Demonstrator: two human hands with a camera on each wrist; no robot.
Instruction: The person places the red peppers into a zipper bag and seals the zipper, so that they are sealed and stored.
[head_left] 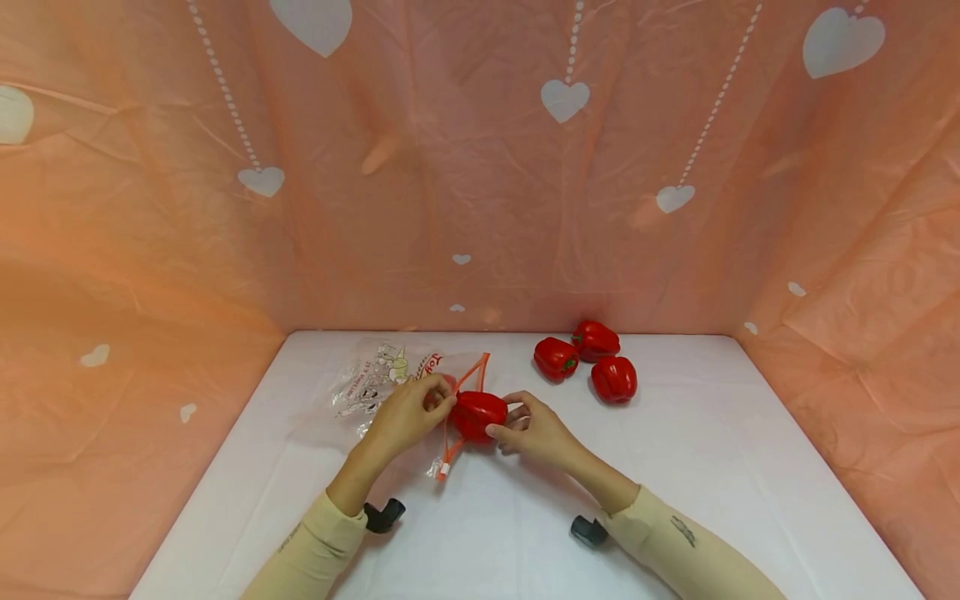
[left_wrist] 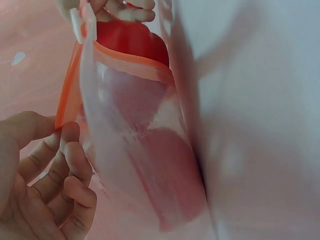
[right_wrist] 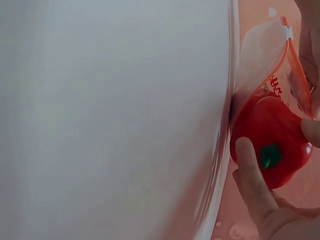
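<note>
While the left hand [head_left: 408, 414] pinches the orange rim [left_wrist: 68, 95] of a slider zipper bag [head_left: 360, 385], the right hand [head_left: 546, 432] grips a red bell pepper [head_left: 480, 416] partway inside it.

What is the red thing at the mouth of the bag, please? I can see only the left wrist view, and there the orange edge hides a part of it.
Observer: It is a red bell pepper; the right wrist view shows its green stem.
Operator: Thank you. Are there also other peppers, outside of the bag?
Observer: Yes, the head view shows three loose red peppers on the white table.
Operator: And on which side of the bag do they lie?
Observer: In the head view, they lie to the right of the bag.
</note>
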